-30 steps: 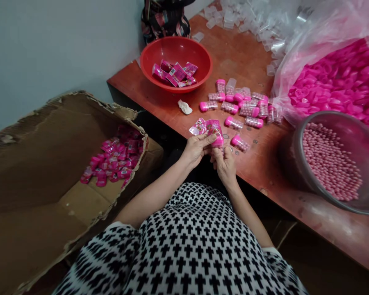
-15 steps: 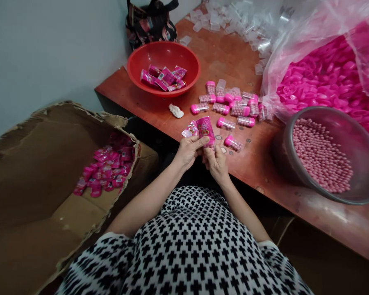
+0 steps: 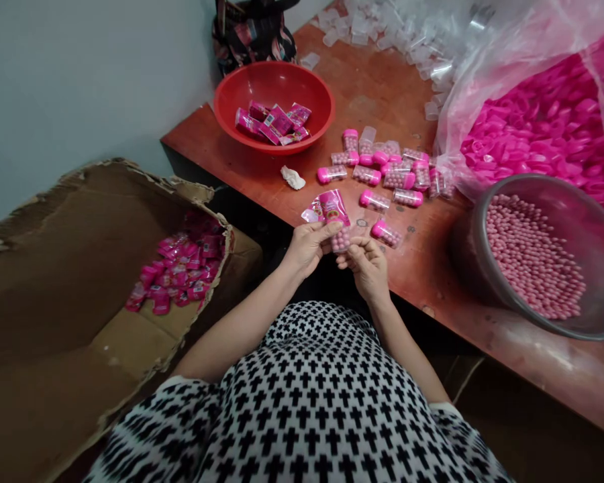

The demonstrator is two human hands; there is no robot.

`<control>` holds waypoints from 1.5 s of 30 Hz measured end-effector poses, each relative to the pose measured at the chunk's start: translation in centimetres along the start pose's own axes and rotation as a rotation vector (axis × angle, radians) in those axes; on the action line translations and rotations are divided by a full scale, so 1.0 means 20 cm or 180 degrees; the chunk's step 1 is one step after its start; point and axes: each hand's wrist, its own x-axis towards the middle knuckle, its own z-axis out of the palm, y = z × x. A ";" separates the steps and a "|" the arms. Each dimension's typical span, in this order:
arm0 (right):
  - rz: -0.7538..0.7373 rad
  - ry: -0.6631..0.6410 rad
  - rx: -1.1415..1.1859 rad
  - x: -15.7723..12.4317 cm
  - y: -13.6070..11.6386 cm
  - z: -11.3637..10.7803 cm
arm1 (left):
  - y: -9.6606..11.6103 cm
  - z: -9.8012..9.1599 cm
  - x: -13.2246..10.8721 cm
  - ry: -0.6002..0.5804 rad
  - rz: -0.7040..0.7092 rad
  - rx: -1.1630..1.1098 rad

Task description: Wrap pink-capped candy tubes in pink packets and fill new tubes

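Observation:
My left hand [image 3: 307, 247] pinches a small clear bottle [image 3: 340, 241] of pink candy beads, its upper part inside a shiny pink printed wrapper sleeve [image 3: 334, 204]. Another wrapper piece [image 3: 312, 212], pale and pink, shows behind it, partly covered. Close by the bottle's bare bottom end is my right hand [image 3: 368, 267], fingers loosely bent and apart; whether a fingertip touches the bottle is hard to see. Several capped bead bottles [image 3: 375, 200] lie on the table beyond my hands, one bottle [image 3: 386, 233] just past my right fingers.
A red bowl [image 3: 221, 107] holds wrapped bottles. At right stand a grey tub [image 3: 493, 268] of pink beads and a plastic bag [image 3: 447, 134] of pink caps. Clear empty bottles [image 3: 403, 33] lie at the back. Left of the table is a cardboard box [image 3: 40, 302] with wrapped packs.
My right fingers have drawn back to the right from the bottle's lower end, and more of its beads show. My left hand keeps hold. The view has shifted slightly.

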 end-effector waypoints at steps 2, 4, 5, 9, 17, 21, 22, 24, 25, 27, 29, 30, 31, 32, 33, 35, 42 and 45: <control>-0.0050 0.0177 0.0019 0.01 0.00 0.01 | -0.02 0.01 -0.02 -0.0097 -0.0066 0.0017; -0.0066 0.0255 -0.0038 0.03 -0.01 0.02 | -0.05 0.01 -0.04 -0.0113 -0.0046 -0.0019; -0.0060 0.0257 -0.0085 0.04 -0.01 0.03 | -0.05 0.01 -0.04 -0.0100 -0.0024 -0.0051; -0.0087 0.0129 -0.0194 0.06 -0.02 0.08 | -0.03 0.00 -0.08 -0.0103 0.0044 -0.0123; -0.0167 -0.0336 -0.0556 0.07 -0.08 0.09 | 0.23 -0.27 -0.29 0.1373 0.1875 -0.0528; -0.0207 -0.0149 -0.0772 0.09 -0.08 0.05 | 0.18 -0.29 -0.12 0.1340 0.1668 0.0730; -0.0205 -0.0154 -0.0808 0.09 -0.08 0.05 | 0.15 -0.27 -0.05 0.1129 0.1677 0.1290; -0.0188 -0.0205 -0.0908 0.08 -0.08 0.05 | 0.09 -0.24 0.09 0.0901 0.1804 0.2241; -0.0182 -0.0236 -0.0963 0.08 -0.09 0.05 | 0.07 -0.24 0.15 0.0821 0.1834 0.2591; -0.0171 -0.0282 -0.1056 0.07 -0.10 0.05 | 0.03 -0.24 0.24 0.0712 0.1910 0.2985; -0.0175 -0.0288 -0.1111 0.08 -0.11 0.05 | 0.01 -0.26 0.29 0.0682 0.2014 0.3044; -0.0187 -0.0285 -0.1125 0.10 -0.11 0.05 | 0.00 -0.27 0.30 0.0694 0.2062 0.2988; -0.0198 -0.0288 -0.1142 0.11 -0.11 0.05 | -0.01 -0.28 0.30 0.0711 0.2086 0.2898; -0.0211 -0.0305 -0.1171 0.13 -0.11 0.05 | -0.01 -0.28 0.30 0.0738 0.2080 0.2776; -0.0235 -0.0313 -0.1216 0.15 -0.11 0.05 | -0.01 -0.28 0.30 0.0778 0.2043 0.2631; -0.0362 -0.0194 -0.1315 0.20 -0.09 0.06 | -0.02 -0.26 0.28 0.0885 0.1936 0.2334; -0.0472 0.0069 -0.0786 0.30 -0.02 0.09 | -0.02 -0.13 0.11 0.0702 0.1995 0.2003; -0.0413 -0.0151 -0.0690 0.29 -0.05 0.06 | -0.01 -0.12 0.04 0.0742 0.1690 0.1857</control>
